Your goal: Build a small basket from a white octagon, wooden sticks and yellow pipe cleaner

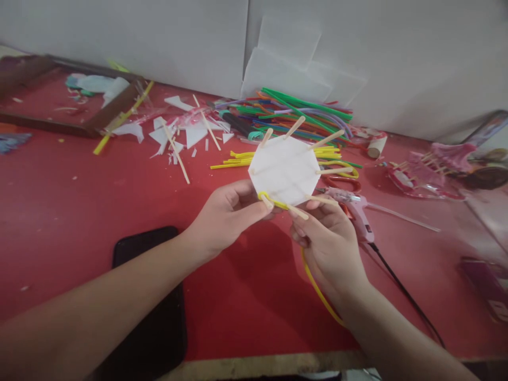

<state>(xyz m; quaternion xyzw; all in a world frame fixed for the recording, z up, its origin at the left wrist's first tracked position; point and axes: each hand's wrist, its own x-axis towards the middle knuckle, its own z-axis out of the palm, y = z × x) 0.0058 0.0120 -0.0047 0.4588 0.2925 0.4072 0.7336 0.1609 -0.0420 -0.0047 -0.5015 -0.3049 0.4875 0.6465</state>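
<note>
A white many-sided piece (283, 169), like card or foam, is held up above the red table, with several wooden sticks (327, 138) jutting from its edge. My left hand (230, 214) pinches its lower left edge, thumb against a short stick where a yellow pipe cleaner (278, 203) loops round. From there the pipe cleaner runs along the lower edge to the stick by my right hand (327, 235). My right fingers are closed around it and touch the lower right edge. Its loose yellow tail hangs below my right hand. My fingertips behind the piece are hidden.
A pink glue gun (359, 211) with a black cord lies to the right. Colourful pipe cleaners (313, 108) are heaped at the back; white scraps (196, 135) lie left of them. A black phone (148, 296) is under my left forearm. A brown frame (97, 124) sits far left.
</note>
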